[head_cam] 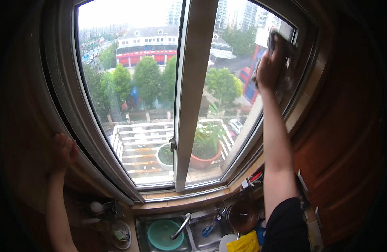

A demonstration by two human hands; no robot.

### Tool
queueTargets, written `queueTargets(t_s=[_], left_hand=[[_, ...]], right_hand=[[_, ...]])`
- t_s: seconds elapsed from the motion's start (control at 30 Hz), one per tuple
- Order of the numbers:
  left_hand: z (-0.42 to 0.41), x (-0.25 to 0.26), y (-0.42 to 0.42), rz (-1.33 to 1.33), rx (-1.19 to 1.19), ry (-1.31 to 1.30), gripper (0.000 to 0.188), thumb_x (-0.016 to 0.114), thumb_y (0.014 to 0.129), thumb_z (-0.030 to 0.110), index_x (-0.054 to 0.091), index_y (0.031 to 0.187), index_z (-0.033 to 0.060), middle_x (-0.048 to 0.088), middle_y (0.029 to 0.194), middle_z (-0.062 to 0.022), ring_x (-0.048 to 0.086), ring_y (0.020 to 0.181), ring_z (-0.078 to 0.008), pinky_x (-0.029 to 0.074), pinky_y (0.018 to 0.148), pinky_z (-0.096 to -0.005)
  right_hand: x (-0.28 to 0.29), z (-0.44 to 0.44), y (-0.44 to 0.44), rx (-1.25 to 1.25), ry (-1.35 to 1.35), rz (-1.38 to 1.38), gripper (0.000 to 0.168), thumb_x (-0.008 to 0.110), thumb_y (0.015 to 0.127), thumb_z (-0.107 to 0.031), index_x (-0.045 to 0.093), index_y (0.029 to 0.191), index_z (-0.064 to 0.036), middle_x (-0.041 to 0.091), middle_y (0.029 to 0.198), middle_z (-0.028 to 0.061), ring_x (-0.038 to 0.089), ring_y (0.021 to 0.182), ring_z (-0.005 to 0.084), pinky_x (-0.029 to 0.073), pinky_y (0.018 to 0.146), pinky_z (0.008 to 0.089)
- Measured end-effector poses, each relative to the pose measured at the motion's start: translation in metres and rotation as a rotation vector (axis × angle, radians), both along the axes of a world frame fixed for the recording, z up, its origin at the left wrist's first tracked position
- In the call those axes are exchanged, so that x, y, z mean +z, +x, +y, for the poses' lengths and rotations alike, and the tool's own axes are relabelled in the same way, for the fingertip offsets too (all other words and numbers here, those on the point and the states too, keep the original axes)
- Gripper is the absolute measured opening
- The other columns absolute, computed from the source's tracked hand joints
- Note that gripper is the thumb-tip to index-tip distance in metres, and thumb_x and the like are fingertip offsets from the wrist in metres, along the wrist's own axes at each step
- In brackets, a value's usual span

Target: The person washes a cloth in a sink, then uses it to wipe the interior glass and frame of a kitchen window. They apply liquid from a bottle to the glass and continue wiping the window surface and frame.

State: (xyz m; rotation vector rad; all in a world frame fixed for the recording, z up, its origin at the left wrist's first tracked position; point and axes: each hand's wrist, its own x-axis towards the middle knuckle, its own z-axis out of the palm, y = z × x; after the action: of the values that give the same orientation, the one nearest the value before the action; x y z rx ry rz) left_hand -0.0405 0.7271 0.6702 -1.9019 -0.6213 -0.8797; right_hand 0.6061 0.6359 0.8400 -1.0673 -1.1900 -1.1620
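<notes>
My right hand [269, 71] is raised to the upper right of a sliding window. It holds a dark, crumpled cloth [275, 39] against the right pane [231, 78], near the frame's side. The hand and cloth are blurred. Low on the left, my left hand [65, 149] curls its fingers around the edge of the window surround [81, 157]. Between the two panes runs a pale upright sash frame [196, 88] with a small latch [172, 144] on its left side.
Below the sill [184, 197] is a double steel sink [193, 241] with a teal basin [165, 234] and a curved faucet [182, 225]. A dark pan [243, 217] and yellow cloth [243, 242] sit at its right. Wooden cabinets [341, 163] flank the right. Potted plants [206, 154] stand outside.
</notes>
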Motion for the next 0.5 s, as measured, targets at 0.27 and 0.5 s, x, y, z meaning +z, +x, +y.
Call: queueTargets(t_s=[0.27, 0.5], left_hand=[[-0.013, 0.009, 0.002, 0.014, 0.033, 0.072, 0.022, 0.058, 0.093, 0.022, 0.051, 0.076, 0.0100, 0.050, 0.082, -0.0136, 0.054, 0.079, -0.0323, 0.047, 0.070, -0.0446], [-0.019, 0.018, 0.008, -0.008, -0.015, -0.101, 0.019, 0.063, 0.084, 0.015, 0.048, 0.074, 0.0097, 0.046, 0.077, -0.0114, 0.051, 0.073, -0.0315, 0.044, 0.062, -0.0438]], right_hand=[[-0.381, -0.028, -0.021, -0.221, -0.367, 0.370, 0.065, 0.037, 0.093, -0.004, 0.019, 0.155, 0.006, 0.015, 0.162, 0.0295, 0.011, 0.152, 0.0441, 0.006, 0.124, 0.0499], [-0.281, -0.017, -0.067, -0.069, -0.407, 0.229, 0.072, 0.041, 0.084, 0.006, 0.024, 0.154, 0.003, 0.015, 0.162, 0.0302, 0.014, 0.150, 0.0468, 0.012, 0.124, 0.0506]])
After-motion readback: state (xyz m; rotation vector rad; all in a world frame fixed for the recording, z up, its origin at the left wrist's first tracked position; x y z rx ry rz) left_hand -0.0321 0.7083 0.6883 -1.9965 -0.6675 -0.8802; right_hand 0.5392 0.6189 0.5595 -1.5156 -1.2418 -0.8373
